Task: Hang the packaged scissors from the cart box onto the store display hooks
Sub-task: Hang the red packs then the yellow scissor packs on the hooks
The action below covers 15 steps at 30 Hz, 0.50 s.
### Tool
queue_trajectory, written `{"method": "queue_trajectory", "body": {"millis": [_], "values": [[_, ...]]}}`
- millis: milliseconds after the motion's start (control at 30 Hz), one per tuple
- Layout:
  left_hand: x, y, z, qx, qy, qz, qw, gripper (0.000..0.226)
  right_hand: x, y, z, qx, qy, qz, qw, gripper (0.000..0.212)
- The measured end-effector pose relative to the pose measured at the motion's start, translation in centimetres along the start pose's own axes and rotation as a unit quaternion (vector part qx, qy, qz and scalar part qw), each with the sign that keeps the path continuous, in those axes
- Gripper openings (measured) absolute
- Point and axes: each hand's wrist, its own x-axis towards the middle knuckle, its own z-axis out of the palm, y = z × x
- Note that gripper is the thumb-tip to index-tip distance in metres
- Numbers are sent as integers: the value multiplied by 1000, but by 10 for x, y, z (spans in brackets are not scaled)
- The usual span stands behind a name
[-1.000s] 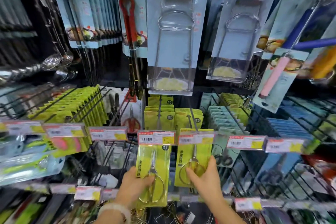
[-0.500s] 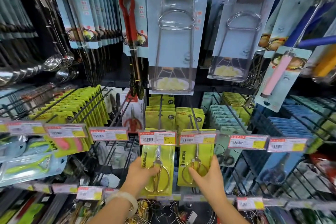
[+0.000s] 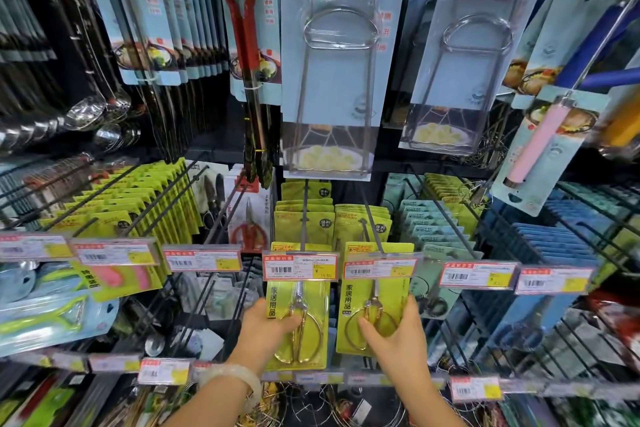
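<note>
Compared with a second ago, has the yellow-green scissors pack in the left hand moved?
Yes. The yellow-green scissors pack rose, its top now behind the red-edged price tag.

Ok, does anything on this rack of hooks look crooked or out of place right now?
Mostly tidy. One oddity: the pink-handled tool's card at upper right hangs tilted, its lower end swung left, unlike the straight cards beside it. The two yellow scissor packs under the left hand and right hand sit nearly straight.

place: shop aisle | evidence: price tags [image 3: 300, 266] on display hooks [image 3: 304, 215], rows of packaged kitchenware [image 3: 329, 55]
</note>
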Motion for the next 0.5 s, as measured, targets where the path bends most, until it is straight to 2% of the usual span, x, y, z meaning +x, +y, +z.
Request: {"method": "queue_trajectory", "body": {"millis": [67,167,400,500], "values": [[2,-1,1,7,-2,-1,1000,80,-2,2,0,2,5,12,1000,107],[3,-1,0,17,-4,-7,1000,87,-8,4,1,-3,7,28,1000,107],[8,-4,-2,9,-16,-7,1000,88,2,-1,5,-53,15,11,998,99],[11,-3,-4,10,-25,-3,1000,84,17,-3,10,-50,16,25,998,84]]}}
